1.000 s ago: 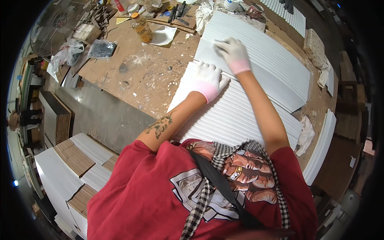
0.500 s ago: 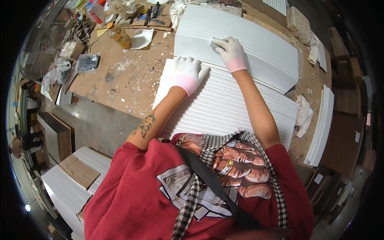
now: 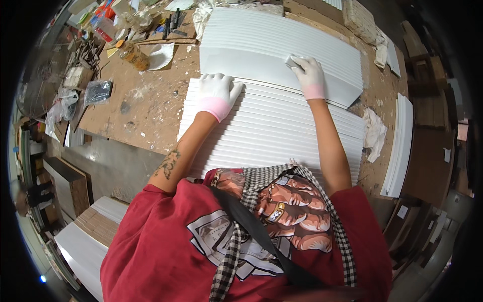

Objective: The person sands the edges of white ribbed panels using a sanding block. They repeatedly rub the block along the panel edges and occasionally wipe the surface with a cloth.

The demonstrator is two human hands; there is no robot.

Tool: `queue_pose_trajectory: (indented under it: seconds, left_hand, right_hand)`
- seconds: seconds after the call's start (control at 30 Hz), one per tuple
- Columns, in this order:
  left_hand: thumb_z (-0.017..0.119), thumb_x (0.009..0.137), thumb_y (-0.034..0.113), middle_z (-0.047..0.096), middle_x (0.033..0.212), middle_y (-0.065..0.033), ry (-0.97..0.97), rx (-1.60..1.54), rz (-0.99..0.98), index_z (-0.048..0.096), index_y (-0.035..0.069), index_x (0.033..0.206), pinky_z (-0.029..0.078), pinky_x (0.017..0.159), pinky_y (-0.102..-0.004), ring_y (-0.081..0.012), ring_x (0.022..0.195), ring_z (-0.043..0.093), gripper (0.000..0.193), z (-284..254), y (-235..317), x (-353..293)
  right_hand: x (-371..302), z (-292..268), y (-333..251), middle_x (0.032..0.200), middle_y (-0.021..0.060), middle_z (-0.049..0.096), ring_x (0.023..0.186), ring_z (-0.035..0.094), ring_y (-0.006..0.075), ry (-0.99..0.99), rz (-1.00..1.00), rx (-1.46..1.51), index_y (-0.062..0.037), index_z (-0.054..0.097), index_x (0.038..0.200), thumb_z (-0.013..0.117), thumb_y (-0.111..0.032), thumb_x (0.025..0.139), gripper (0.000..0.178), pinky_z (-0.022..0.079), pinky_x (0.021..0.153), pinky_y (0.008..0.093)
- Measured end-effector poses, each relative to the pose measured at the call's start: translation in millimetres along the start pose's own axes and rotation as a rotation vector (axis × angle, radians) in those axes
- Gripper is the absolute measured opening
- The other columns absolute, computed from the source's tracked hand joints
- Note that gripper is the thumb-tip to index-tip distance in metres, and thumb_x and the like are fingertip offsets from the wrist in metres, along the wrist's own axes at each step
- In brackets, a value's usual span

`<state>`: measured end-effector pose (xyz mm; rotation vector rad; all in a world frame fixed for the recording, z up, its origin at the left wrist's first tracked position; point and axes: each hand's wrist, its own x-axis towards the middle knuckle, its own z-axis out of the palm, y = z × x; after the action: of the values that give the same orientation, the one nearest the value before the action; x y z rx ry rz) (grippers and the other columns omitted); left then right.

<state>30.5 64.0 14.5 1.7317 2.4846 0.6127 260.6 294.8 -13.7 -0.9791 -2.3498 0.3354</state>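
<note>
A white panel (image 3: 241, 63) with a smooth near strip and ribbed far part lies across the bench. In front of it is a second white ribbed panel (image 3: 271, 131), its far edge against the first. My left hand (image 3: 216, 93), in a white glove with a pink cuff, rests open where the two panels meet, toward their left end. With the same kind of glove, my right hand (image 3: 310, 78) grips a small grey block (image 3: 291, 61), perhaps a sanding block. It is pressed on the first panel, right of centre, near the border between smooth strip and ribs.
On the bench's left stand an orange-capped bottle (image 3: 133, 55), a paper sheet (image 3: 161, 55) and a plastic-wrapped dark packet (image 3: 98, 92). A crumpled white cloth (image 3: 374, 133) lies to the right, near long white strips (image 3: 397, 146). Cardboard (image 3: 95, 224) tops a white stack at lower left.
My right hand has slid the grey block rightward along the first panel. My left hand stays at the panels' meeting edge. The whole view has shifted slightly.
</note>
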Motion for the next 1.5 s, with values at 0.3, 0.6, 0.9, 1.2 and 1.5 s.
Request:
queue_pose_trajectory:
  seconds: [0.3, 0.6, 0.9, 1.2, 1.5]
  left_hand:
    - [0.060, 0.097, 0.045, 0.074, 0.101, -0.0155, 0.007, 0.029, 0.006, 0.078, 0.008, 0.103, 0.045, 0.102, -0.0460, -0.0346, 0.103, 0.067, 0.042, 2.5, 0.4, 0.1]
    - [0.057, 0.099, 0.047, 0.074, 0.102, -0.0153, 0.014, 0.019, 0.027, 0.077, 0.008, 0.104, 0.041, 0.106, -0.0454, -0.0327, 0.104, 0.066, 0.044, 6.5, -2.6, -0.3]
    - [0.057, 0.099, 0.043, 0.074, 0.102, -0.0152, 0.022, 0.031, 0.028, 0.077, 0.008, 0.102, 0.044, 0.103, -0.0468, -0.0341, 0.102, 0.066, 0.040, 7.7, -2.1, -0.1]
    - [0.057, 0.100, 0.041, 0.074, 0.106, -0.0137, 0.022, 0.027, 0.056, 0.077, 0.008, 0.104, 0.044, 0.103, -0.0465, -0.0343, 0.106, 0.065, 0.038, 3.6, 1.0, 0.5]
    - [0.059, 0.100, 0.040, 0.073, 0.106, -0.0133, 0.042, 0.020, 0.051, 0.076, 0.009, 0.104, 0.043, 0.104, -0.0467, -0.0342, 0.105, 0.065, 0.036, 4.3, 0.5, -0.3]
  right_hand:
    - [-33.6, -90.8, 89.8, 0.116, 0.0128, 0.070, 0.111, 0.065, 0.0325, 0.119, 0.229, -0.083, -0.0142, 0.076, 0.119, 0.077, -0.020, 0.087, 0.033, 0.052, 0.097, 0.0411]
    - [-24.6, -26.8, 24.7, 0.114, 0.0180, 0.065, 0.109, 0.064, 0.0388, 0.120, 0.267, -0.160, -0.0168, 0.071, 0.122, 0.076, -0.028, 0.088, 0.036, 0.052, 0.096, 0.0463]
    - [-35.0, -89.9, 134.8, 0.112, 0.0205, 0.067, 0.105, 0.066, 0.0384, 0.286, 0.560, -0.240, -0.0080, 0.071, 0.114, 0.079, -0.034, 0.087, 0.038, 0.052, 0.092, 0.0463]
    - [-15.4, -20.7, 14.5, 0.111, 0.0159, 0.067, 0.108, 0.066, 0.0353, 0.158, 0.360, -0.121, -0.0130, 0.072, 0.115, 0.078, -0.033, 0.087, 0.035, 0.054, 0.091, 0.0450]
    - [-47.4, -110.4, 181.4, 0.116, 0.0219, 0.069, 0.111, 0.065, 0.0399, 0.328, 0.629, -0.392, -0.0064, 0.070, 0.120, 0.079, -0.031, 0.086, 0.043, 0.051, 0.099, 0.0435]
